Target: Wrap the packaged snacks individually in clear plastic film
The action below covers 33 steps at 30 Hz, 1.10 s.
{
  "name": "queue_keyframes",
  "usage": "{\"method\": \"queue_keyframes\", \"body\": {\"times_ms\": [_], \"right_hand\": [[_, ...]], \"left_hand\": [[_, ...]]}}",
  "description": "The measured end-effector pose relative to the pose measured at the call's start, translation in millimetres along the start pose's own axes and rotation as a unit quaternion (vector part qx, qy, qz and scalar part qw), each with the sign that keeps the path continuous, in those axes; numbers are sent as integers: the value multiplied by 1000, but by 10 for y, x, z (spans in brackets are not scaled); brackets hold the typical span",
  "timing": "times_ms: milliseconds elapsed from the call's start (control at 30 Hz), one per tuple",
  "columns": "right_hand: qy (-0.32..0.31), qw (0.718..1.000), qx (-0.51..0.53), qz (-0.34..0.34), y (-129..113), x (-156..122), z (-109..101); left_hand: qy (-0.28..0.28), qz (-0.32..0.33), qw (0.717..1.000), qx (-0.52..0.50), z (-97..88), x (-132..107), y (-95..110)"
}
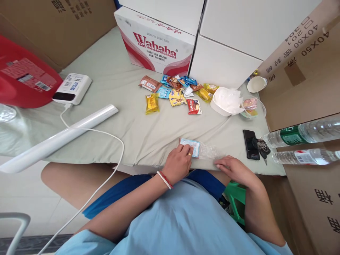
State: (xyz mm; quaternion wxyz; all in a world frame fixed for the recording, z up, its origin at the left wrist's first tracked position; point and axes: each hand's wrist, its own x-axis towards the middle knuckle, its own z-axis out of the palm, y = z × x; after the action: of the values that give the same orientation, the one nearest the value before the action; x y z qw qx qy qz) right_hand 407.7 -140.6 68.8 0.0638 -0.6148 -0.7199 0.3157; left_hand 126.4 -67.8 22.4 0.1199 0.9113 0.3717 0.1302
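Observation:
A clear plastic bag [208, 151] with a blue-edged printed label [195, 147] lies flat near the front edge of the cloth-covered table. My left hand [179, 160], with a ring and a red-and-white bracelet, is closed over the label end, its fingers curled down on it. At the bag's other end, my right hand [235, 170] has its fingers together at the lower corner, beside the table edge. Its exact hold on the film is partly hidden.
Several snack packets [175, 92] lie at the back, beside a white lined tub [224, 101]. To the right are a phone [251, 144], keys [262, 147] and water bottles [305, 157]. A white cable [122, 143] and a plastic roll [63, 138] lie left.

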Motion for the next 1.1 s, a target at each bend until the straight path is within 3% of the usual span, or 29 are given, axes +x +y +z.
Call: {"method": "queue_keyframes", "body": {"times_ms": [67,133,233,333,433,567,667,800,900,967,1033,1100], "right_hand": [[51,996,28,70,141,-15,-35],[152,981,32,118,215,96,5],[254,959,4,127,212,387,171],[260,961,25,87,137,561,321],[267,955,109,72,27,490,327],[184,929,299,116,-250,374,195],[154,917,357,91,-546,563,176],[138,960,245,3,-831,1030,316],[145,981,122,-44,-891,1217,444],[147,984,83,-62,-887,1219,501],[146,984,62,-78,-884,1166,535],[146,984,50,-85,-897,1107,556]], "left_hand": [[-3,3,1000,2,27,-15,2],[-1,5,1000,3,54,-36,8],[6,4,1000,9,104,-79,21],[8,6,1000,21,154,-125,28],[2,0,1000,23,185,-153,25],[3,1,999,34,200,-135,28],[2,9,999,46,186,-101,60],[1,14,1000,19,111,-116,74],[45,1,995,-91,44,-200,-30],[108,-54,978,-170,25,-262,-141],[156,-153,958,-186,35,-286,-235],[147,-221,953,-148,68,-252,-273]]}}
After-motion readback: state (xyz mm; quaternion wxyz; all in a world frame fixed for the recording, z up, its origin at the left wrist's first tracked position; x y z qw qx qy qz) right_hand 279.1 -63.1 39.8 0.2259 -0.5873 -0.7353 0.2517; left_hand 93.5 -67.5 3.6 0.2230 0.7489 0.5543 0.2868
